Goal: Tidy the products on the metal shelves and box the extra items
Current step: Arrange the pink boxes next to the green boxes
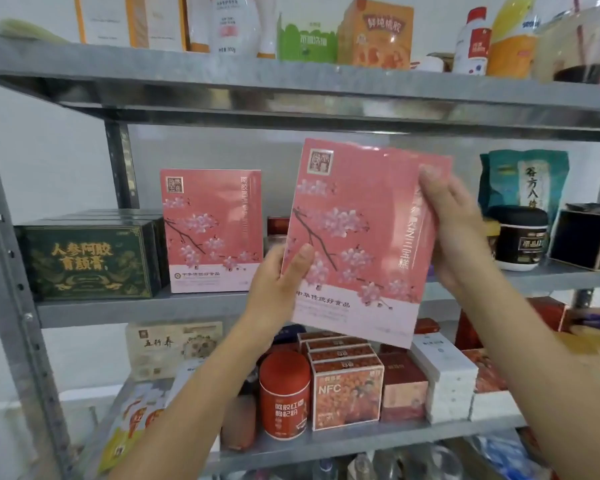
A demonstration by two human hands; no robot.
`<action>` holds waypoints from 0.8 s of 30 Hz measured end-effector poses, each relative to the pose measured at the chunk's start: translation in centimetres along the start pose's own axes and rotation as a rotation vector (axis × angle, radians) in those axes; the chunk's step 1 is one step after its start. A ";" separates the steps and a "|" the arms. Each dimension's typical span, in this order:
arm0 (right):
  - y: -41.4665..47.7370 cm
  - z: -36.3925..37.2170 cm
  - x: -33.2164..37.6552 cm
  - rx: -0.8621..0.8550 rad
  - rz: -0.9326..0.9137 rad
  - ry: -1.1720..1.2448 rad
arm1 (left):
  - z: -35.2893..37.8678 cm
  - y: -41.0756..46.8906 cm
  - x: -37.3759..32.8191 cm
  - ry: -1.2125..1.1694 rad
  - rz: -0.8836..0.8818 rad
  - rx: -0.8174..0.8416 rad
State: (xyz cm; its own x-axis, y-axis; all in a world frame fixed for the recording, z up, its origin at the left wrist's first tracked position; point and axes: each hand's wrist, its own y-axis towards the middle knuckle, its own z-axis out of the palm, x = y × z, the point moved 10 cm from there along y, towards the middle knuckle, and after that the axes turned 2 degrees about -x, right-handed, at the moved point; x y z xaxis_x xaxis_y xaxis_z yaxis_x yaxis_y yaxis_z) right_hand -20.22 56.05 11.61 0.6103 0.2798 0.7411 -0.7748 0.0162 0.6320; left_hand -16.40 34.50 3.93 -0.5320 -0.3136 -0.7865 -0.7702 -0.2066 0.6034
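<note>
I hold a flat pink box with a cherry-blossom print (361, 237) upright in front of the middle metal shelf (146, 308). My left hand (278, 289) grips its lower left edge, thumb on the front. Over the upper right edge curls my right hand (454, 223), fingers across the front. A matching pink blossom box (212, 230) stands on the middle shelf just left of the held one. The held box hides part of the shelf behind it.
Dark green boxes (90, 258) sit left of the standing pink box. A black jar (518, 239), a teal bag (527, 178) and a dark cube box (586, 237) stand at the right. The lower shelf carries a red canister (284, 396), orange NFC boxes (347, 393) and white boxes (444, 375). Bottles and cartons fill the top shelf (291, 84).
</note>
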 end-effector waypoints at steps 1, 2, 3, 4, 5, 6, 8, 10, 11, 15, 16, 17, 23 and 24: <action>-0.7 0.0 -2.0 0.008 0.070 0.006 | -0.1 -0.6 0.9 -0.031 -0.044 -0.029; -1.7 0.1 -4.1 0.035 0.142 0.016 | -0.2 -1.1 2.1 -0.051 -0.095 -0.054; -3.2 0.4 -6.3 0.077 0.221 0.021 | -0.3 -1.7 3.1 -0.066 -0.153 -0.072; -5.0 0.7 -8.4 0.128 0.307 0.007 | -0.5 -2.3 4.3 -0.079 -0.212 -0.085; -7.0 1.0 -10.4 0.182 0.389 -0.012 | -0.8 -3.0 5.2 -0.090 -0.260 -0.106; -8.9 1.3 -12.1 0.234 0.455 -0.019 | -1.1 -3.7 5.9 -0.090 -0.295 -0.127; -11.8 0.9 -14.4 0.241 0.552 0.028 | -1.5 -5.0 7.4 -0.054 -0.372 -0.144; -13.6 0.0 -15.7 0.146 0.605 0.061 | -1.4 -5.9 8.5 -0.014 -0.454 -0.111; -14.3 -0.3 -16.1 0.100 0.615 0.060 | -1.4 -6.3 8.7 0.027 -0.467 -0.088; -15.8 -0.7 -15.3 0.009 0.465 -0.234 | -2.0 -7.3 6.3 0.530 -0.178 -0.154; -16.1 -0.7 -14.6 -0.014 0.388 -0.387 | -1.0 -7.9 5.4 0.499 -0.125 -0.125; -16.3 -0.6 -13.8 -0.039 0.321 -0.541 | 0.4 -8.6 5.4 0.369 -0.143 -0.038; -19.7 3.4 -13.6 0.147 0.282 -0.694 | 3.4 -10.4 5.9 -0.242 -0.351 0.053; -20.6 4.0 -14.1 0.210 0.319 -0.615 | 2.5 -10.1 6.2 -0.233 -0.360 -0.019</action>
State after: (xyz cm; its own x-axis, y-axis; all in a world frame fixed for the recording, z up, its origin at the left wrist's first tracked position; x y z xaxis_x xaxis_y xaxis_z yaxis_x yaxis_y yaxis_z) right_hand -12.23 47.94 -10.98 0.3895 -0.3518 0.8512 -0.9206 -0.1782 0.3476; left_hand -12.77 36.95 -7.34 -0.2976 -0.0011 -0.9547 -0.9159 -0.2819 0.2858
